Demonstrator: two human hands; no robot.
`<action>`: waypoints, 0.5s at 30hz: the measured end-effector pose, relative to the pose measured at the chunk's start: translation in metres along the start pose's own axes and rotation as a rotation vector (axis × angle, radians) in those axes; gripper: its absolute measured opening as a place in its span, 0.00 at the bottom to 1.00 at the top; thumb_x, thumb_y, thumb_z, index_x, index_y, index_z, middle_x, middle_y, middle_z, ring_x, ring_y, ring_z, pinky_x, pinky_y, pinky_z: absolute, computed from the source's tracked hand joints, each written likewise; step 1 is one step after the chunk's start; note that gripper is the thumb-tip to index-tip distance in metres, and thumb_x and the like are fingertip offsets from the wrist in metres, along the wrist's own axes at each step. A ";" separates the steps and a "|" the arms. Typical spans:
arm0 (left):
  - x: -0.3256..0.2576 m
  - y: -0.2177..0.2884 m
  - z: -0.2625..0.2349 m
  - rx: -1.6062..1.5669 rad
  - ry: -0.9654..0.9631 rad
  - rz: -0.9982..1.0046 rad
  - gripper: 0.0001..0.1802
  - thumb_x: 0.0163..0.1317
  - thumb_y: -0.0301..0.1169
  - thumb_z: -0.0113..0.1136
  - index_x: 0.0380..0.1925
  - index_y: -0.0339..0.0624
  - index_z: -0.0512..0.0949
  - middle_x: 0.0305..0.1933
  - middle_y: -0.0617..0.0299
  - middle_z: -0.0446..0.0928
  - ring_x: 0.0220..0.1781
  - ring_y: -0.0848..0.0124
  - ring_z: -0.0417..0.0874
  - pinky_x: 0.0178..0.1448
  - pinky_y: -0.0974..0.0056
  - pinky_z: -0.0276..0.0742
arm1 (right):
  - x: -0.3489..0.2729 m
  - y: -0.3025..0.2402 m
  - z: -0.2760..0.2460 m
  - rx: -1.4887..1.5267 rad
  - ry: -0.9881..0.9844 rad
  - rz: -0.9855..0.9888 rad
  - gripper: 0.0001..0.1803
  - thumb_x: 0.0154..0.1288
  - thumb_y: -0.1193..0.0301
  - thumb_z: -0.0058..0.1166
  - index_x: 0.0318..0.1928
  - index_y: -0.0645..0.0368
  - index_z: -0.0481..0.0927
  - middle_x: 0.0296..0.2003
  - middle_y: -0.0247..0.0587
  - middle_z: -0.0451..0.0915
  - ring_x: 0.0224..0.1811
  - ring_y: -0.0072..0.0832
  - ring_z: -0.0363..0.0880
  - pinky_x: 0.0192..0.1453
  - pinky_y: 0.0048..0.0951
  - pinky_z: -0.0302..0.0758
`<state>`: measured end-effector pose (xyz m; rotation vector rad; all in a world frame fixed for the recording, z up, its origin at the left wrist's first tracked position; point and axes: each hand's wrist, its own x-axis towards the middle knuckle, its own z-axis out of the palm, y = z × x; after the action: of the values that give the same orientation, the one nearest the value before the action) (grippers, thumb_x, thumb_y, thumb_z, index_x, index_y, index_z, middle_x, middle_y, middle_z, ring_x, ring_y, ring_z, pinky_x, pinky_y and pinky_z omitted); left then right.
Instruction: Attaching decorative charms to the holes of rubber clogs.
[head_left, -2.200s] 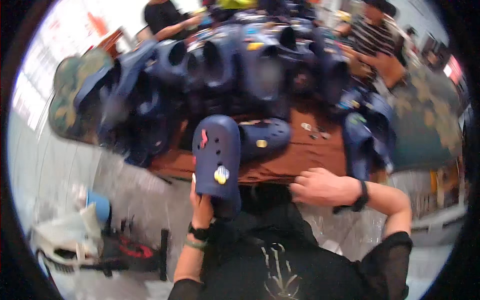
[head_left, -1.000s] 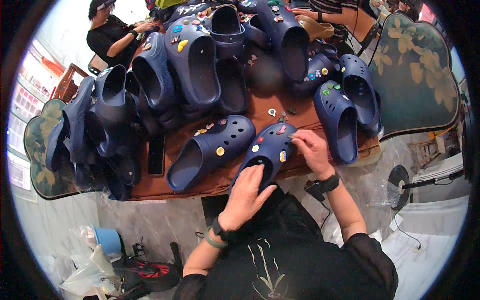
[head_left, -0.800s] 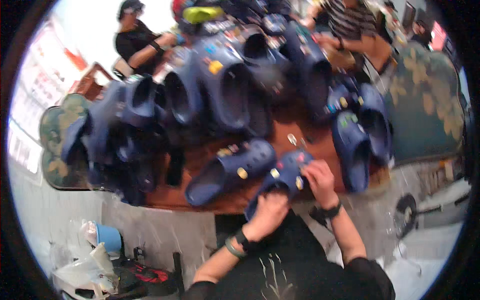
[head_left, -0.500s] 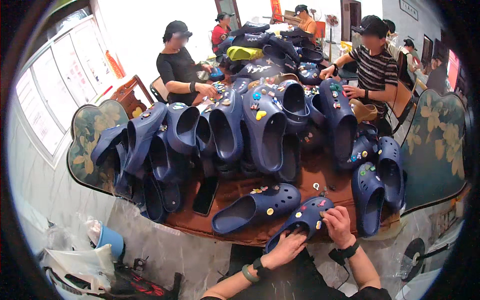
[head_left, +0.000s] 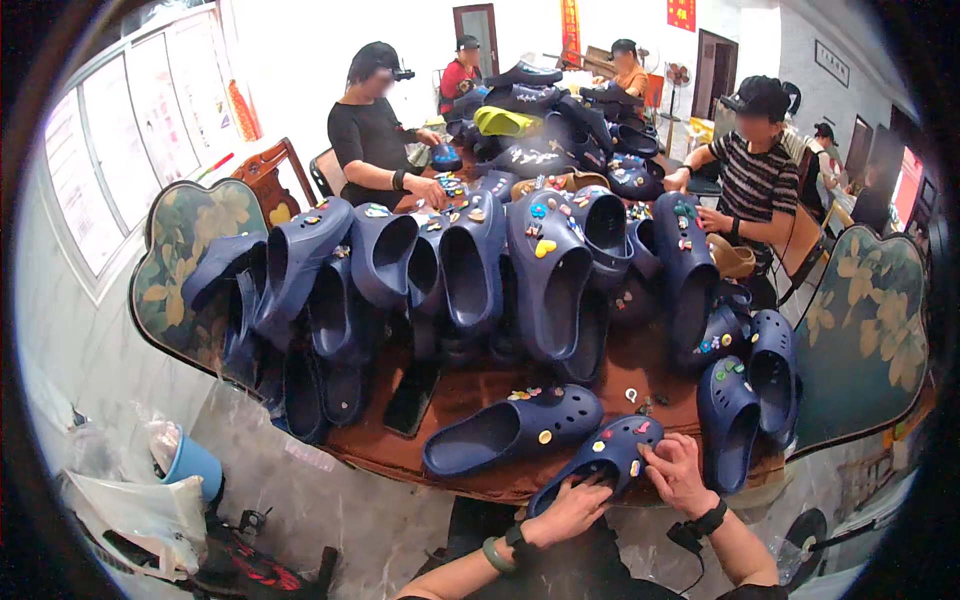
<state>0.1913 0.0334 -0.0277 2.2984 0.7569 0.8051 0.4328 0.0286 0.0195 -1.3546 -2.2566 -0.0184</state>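
A dark blue clog (head_left: 600, 460) with small coloured charms on its top lies at the near edge of the wooden table (head_left: 480, 385). My left hand (head_left: 572, 508) grips its heel end, fingers inside the opening. My right hand (head_left: 675, 470) rests on its toe end, fingertips pressing at a charm. Just to the left lies a second blue clog (head_left: 512, 428) with several charms, touching neither hand.
A large heap of blue clogs (head_left: 470, 270) covers the table; more stand at the right edge (head_left: 745, 395). A black phone (head_left: 410, 397) lies at the left. Other people sit around the far side. Patterned chairs (head_left: 868, 340) flank the table. A blue bucket (head_left: 188, 462) stands on the floor.
My view has tilted up from the table to the room. Earlier my left hand held the clog upright; now it lies on the table edge with both hands on it.
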 end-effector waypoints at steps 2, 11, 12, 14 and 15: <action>0.001 -0.003 0.000 0.010 0.005 0.004 0.07 0.65 0.33 0.55 0.37 0.42 0.71 0.42 0.55 0.74 0.50 0.54 0.76 0.55 0.46 0.63 | 0.008 0.004 -0.005 -0.024 -0.009 -0.012 0.21 0.55 0.69 0.59 0.52 0.45 0.82 0.42 0.37 0.70 0.53 0.39 0.66 0.59 0.47 0.60; 0.007 -0.007 -0.017 0.015 -0.327 -0.075 0.14 0.63 0.30 0.52 0.48 0.41 0.72 0.54 0.52 0.75 0.60 0.55 0.73 0.61 0.43 0.61 | -0.004 -0.001 0.008 0.047 0.126 0.130 0.18 0.53 0.70 0.62 0.47 0.42 0.85 0.31 0.32 0.68 0.41 0.33 0.69 0.52 0.39 0.62; 0.008 -0.005 -0.020 0.025 -0.328 -0.044 0.13 0.63 0.29 0.52 0.48 0.41 0.72 0.54 0.52 0.75 0.60 0.55 0.73 0.61 0.44 0.61 | -0.002 0.003 0.008 0.104 0.146 0.168 0.13 0.53 0.67 0.65 0.41 0.46 0.87 0.29 0.31 0.69 0.40 0.32 0.69 0.50 0.35 0.63; 0.010 -0.003 -0.029 0.044 -0.400 -0.050 0.14 0.63 0.29 0.53 0.48 0.41 0.73 0.53 0.52 0.76 0.59 0.56 0.74 0.62 0.45 0.61 | -0.001 0.008 0.010 0.189 0.127 0.242 0.11 0.53 0.66 0.66 0.39 0.47 0.87 0.29 0.32 0.70 0.40 0.32 0.69 0.50 0.35 0.63; 0.008 -0.006 -0.025 0.044 -0.418 -0.041 0.14 0.63 0.29 0.53 0.48 0.41 0.73 0.53 0.52 0.76 0.59 0.56 0.74 0.62 0.45 0.61 | -0.001 0.011 0.011 0.276 0.102 0.305 0.09 0.53 0.64 0.67 0.36 0.48 0.87 0.28 0.32 0.71 0.40 0.33 0.69 0.50 0.35 0.64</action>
<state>0.1780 0.0511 -0.0126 2.3685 0.6315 0.2730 0.4379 0.0362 0.0063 -1.4911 -1.8679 0.3089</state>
